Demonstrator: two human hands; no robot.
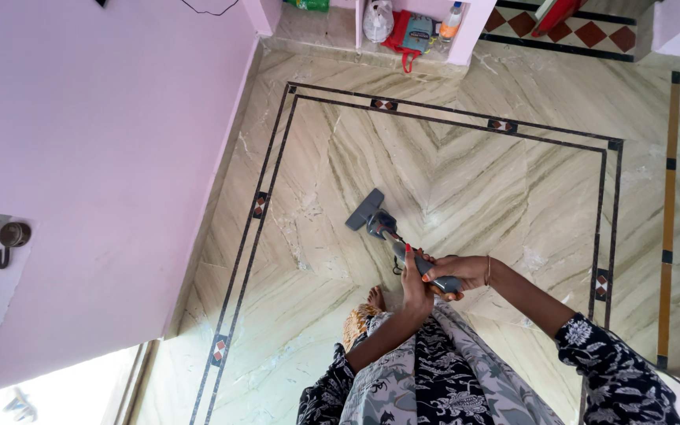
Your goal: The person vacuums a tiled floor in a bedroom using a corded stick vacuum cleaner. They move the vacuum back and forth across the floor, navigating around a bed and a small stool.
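Both my hands grip the grey handle of a stick floor cleaner (pixel 393 240) in front of my body. My left hand (pixel 415 282) wraps the shaft from the left. My right hand (pixel 460 272) closes on the handle end just to its right. The cleaner's flat grey head (pixel 364 208) rests on the marble floor (pixel 482 181) ahead of me, angled to the upper left. A thin dark cord hangs near the handle. My bare foot (pixel 375 298) shows below the hands, next to my patterned dress.
A pink wall (pixel 96 157) runs along the left. At the far end, low shelf niches hold a clear plastic bag (pixel 377 20), a red bag (pixel 411 33) and a bottle (pixel 451 20). A black inlaid border (pixel 450 110) frames the floor. A metal hook (pixel 9 238) hangs at left.
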